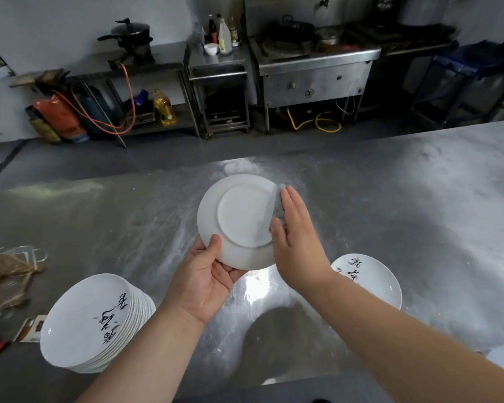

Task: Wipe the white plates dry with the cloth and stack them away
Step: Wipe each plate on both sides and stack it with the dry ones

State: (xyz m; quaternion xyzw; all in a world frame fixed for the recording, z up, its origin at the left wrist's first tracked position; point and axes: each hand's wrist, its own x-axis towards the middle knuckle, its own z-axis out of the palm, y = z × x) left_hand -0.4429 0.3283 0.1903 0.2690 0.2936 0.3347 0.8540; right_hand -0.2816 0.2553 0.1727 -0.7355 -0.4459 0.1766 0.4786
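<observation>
Jutting away from left hand, plate meets cloth under right hand.

I am counting one upturned plate, one cloth, one stack of plates too tight to number, and one lone plate.

My L hand is at the near-left edge of the plate, palm up. The thumb sits on top of the rim & the fingers curl under it, so I grip it. My L arm is bare & comes up from below the plate. My R hand is at the plate's right edge, back of hand up. Its fingers are straight & close together, pressing the cloth flat on the rim. The R thumb points at the plate. My R arm is bare too.
</observation>
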